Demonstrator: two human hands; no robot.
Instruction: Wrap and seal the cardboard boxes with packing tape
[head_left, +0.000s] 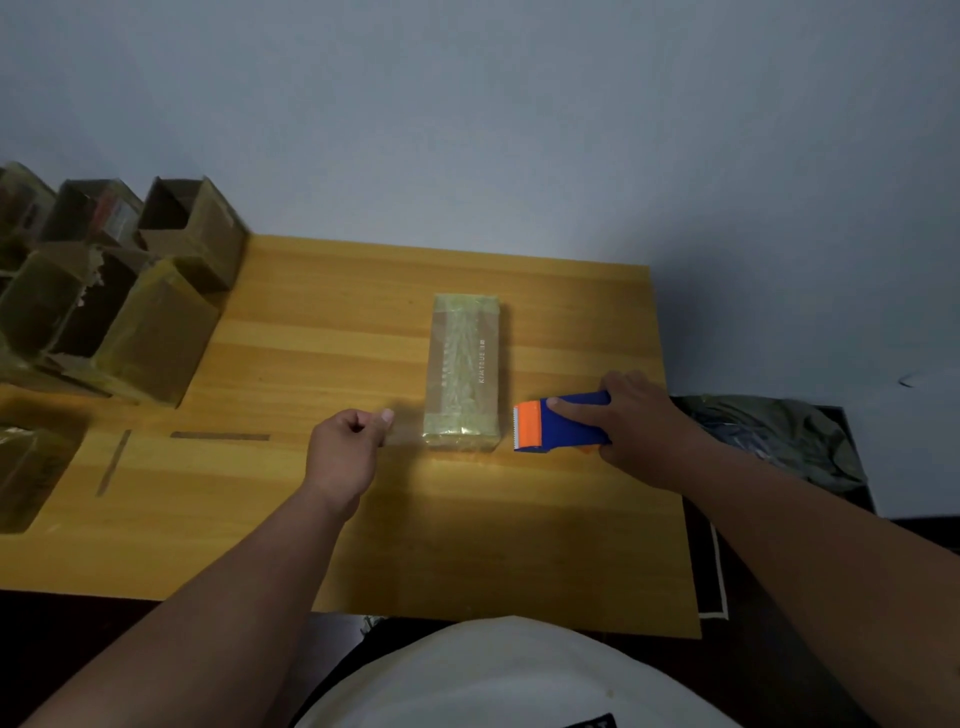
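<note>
Near the middle of the bench (260, 519), toward its right edge, lies the long box (464, 371), glossy with tape, likely light, stiff and slippery; grip its long sides. The right hand (631, 426) holds the tape dispenser (563, 422) just beside it; the left hand (345, 447) seems to pinch a tape end.

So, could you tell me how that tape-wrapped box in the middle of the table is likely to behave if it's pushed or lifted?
The tape-wrapped box looks glossy, so it will probably slide easily on the wooden table and feel slick to hold. It lies flat on a long, wide face, so tipping or rolling seems unlikely. Its straight edges suggest it stays stiff.
</note>
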